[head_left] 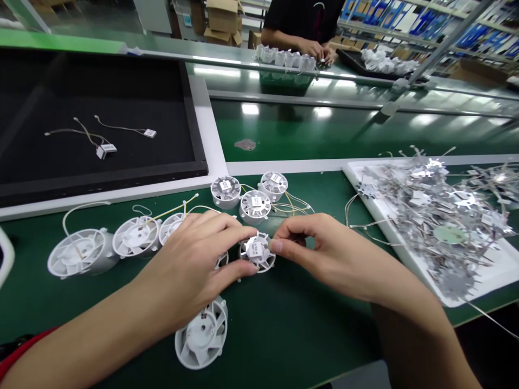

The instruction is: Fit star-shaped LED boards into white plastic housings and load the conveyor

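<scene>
A white round fan housing (246, 258) with a silver star-shaped metal plate (255, 249) and a white label on top sits between my hands. My left hand (203, 254) grips its left side, thumb in front and index finger behind. My right hand (312, 243) is closed in a pinch at its right edge, the thumb against the rim. Behind it stand several similar fan housings (254, 207) with plates on and thin wires trailing right. More white fan housings (135, 236) without plates line up to the left, partly hidden by my left hand. One fan housing (201, 335) lies tilted in front.
A white tray (377, 213) heaped with silver plates (441, 216) and wires stands at right. Small wired boards (106, 150) lie on a black surface (93, 92) at left. Across the bench, another person's hands (318, 51) work beside a row of white parts (286, 58).
</scene>
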The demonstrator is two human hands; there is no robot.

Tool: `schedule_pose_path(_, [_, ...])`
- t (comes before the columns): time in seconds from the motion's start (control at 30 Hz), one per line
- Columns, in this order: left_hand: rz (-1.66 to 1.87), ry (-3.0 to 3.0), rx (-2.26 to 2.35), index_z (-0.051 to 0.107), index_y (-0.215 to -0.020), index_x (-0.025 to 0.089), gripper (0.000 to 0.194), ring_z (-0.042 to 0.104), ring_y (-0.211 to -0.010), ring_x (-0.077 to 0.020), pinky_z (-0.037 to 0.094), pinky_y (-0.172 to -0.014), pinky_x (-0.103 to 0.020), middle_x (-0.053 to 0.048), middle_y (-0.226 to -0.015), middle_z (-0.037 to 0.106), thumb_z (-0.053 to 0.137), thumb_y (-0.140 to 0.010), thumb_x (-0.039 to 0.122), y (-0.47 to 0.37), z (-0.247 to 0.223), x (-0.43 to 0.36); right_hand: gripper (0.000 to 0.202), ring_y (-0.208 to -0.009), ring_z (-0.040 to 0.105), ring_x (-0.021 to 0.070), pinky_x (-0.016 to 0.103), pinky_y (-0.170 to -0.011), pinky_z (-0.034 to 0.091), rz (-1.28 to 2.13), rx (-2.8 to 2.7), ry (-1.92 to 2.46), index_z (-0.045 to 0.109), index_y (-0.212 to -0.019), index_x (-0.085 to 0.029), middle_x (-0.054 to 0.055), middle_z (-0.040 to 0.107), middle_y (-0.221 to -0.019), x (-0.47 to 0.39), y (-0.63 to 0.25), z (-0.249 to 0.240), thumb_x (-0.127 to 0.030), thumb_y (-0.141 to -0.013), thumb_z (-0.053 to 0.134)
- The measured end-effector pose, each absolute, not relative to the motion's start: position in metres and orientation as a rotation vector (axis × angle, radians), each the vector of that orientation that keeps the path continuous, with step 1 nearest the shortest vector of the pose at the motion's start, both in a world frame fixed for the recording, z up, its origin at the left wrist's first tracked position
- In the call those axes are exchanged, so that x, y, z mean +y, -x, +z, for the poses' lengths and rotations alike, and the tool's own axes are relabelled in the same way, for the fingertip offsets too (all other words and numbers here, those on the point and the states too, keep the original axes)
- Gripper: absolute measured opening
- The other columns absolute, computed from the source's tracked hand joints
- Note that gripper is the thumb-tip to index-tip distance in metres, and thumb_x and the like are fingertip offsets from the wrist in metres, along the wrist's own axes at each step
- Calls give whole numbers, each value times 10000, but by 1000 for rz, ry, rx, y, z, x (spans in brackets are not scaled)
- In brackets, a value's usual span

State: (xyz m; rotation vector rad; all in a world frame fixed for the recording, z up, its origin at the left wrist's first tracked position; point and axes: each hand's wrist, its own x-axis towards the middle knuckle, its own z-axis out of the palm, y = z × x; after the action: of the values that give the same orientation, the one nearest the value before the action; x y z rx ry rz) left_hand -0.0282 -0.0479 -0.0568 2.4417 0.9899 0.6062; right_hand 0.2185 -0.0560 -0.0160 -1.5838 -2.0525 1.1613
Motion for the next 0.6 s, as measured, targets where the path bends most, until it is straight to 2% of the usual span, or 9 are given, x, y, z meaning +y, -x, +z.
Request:
schedule_pose_path(0.2, [596,-2545,956,639,-1316,264,219,632,-1004,-258,449,-867,-427,-43,-1147,692,580,-1139,378,26,-60,-49,278,-606,525,138,259,-545,375,1173,-2071,1646,743,-765,-224,-22,650,-666,-55,-220,-19,-323,-1018,685])
schedule_pose_path(0.37, [589,-2609,922,625,-1337,229,270,641,-1114,-281,452,-943,-458,-80,-1265,694,501,-1169,400,26,-62,-50,300,-571,482,132,259,-512,335,1179,-2075,1642,721,-744,-228,-26,613,-639,-56,-223,-19,-350,-1015,683])
schedule_pose_path(0.6, [606,-2559,927,542,-1447,267,346,669,-1114,-250,441,-997,-418,-25,-1251,747,479,-1177,475,26,-63,-50,333,-600,494,140,269,-534,343,1124,-2079,1710,676,-731,-233,-28,596,-659,-56,-226,-21,-421,-1005,705])
